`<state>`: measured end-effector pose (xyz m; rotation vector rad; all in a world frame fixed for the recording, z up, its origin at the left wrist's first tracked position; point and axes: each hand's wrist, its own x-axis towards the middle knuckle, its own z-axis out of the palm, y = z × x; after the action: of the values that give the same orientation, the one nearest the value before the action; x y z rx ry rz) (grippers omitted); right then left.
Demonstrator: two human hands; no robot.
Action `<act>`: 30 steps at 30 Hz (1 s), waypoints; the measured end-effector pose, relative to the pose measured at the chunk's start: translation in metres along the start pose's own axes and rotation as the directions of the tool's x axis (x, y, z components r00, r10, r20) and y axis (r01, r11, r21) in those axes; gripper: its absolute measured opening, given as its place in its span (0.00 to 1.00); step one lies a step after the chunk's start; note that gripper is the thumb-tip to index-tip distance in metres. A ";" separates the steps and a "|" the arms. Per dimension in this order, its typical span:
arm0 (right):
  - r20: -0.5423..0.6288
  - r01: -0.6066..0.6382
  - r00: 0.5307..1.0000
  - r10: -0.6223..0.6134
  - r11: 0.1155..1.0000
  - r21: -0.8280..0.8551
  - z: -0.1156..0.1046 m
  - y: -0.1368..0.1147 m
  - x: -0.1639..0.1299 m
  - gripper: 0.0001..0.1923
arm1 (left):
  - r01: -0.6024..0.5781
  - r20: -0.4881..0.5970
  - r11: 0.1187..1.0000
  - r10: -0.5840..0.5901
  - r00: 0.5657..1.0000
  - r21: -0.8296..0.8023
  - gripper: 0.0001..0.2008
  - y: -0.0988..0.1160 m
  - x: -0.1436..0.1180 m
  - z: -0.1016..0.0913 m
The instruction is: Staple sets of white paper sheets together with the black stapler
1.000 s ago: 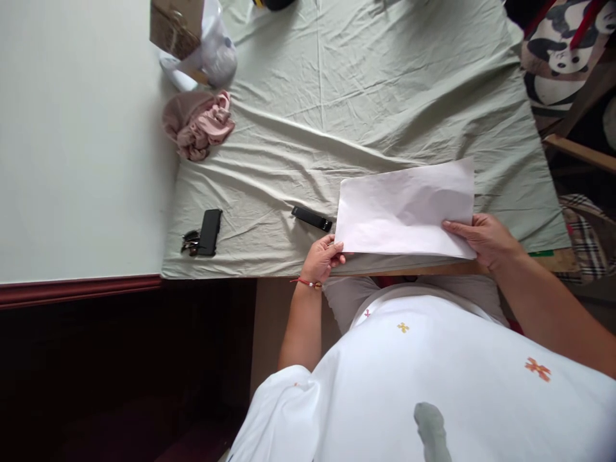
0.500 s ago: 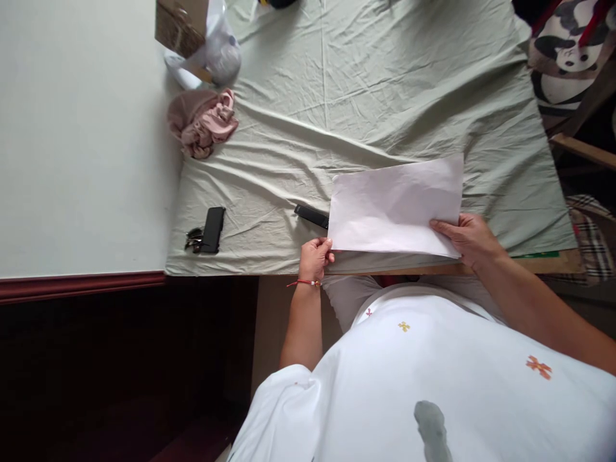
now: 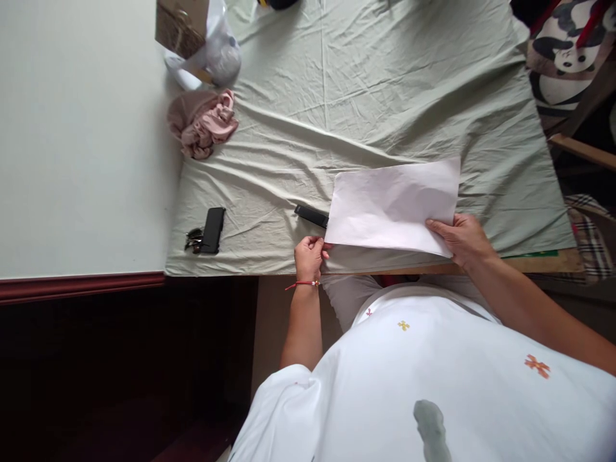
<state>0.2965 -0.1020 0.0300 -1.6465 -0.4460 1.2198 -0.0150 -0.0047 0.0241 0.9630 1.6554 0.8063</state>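
White paper (image 3: 392, 202) is held just over the near part of the cloth-covered table, slightly tilted; whether it is one sheet or several I cannot tell. My right hand (image 3: 464, 240) grips its lower right edge, thumb on top and fingers underneath. At the lower left corner my left hand (image 3: 310, 255) is closed in a pinch on the paper, a red string bracelet round its wrist. Beside that corner lies a long black stapler-like object (image 3: 310, 215), its right end hidden by the paper.
A black case (image 3: 213, 230) with keys (image 3: 194, 239) lies at the table's near left. Behind it are a crumpled pink cloth (image 3: 205, 122), a plastic bag (image 3: 224, 58) and a brown box (image 3: 183, 25) by the wall. The green tablecloth (image 3: 385, 83) is wrinkled.
Both hands have shifted slightly left with the paper, and its lower left corner has risen a little. The other things on the table have stayed put.
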 end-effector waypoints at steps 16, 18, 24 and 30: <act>-0.158 0.006 0.987 0.016 0.990 0.137 0.018 0.012 -0.006 0.06 | -0.669 0.134 0.551 0.713 0.688 0.499 0.29 -0.009 -0.002 -0.002; -0.164 0.007 0.986 0.016 0.990 0.140 0.018 0.013 -0.005 0.06 | -0.664 0.185 0.524 0.693 0.696 0.534 0.32 -0.010 0.001 -0.001; -0.172 0.013 0.985 0.017 0.985 0.170 0.020 0.011 -0.005 0.04 | -0.663 0.197 0.498 0.697 0.689 0.559 0.32 -0.012 0.004 -0.001; -0.212 0.042 0.977 -0.005 0.985 0.168 0.022 0.014 -0.002 0.04 | -0.656 0.170 0.495 0.710 0.683 0.569 0.29 -0.011 0.006 -0.003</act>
<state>0.2727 -0.0989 0.0188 -1.5964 -0.2207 1.0227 -0.0215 -0.0046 0.0127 2.1788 1.6086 0.8444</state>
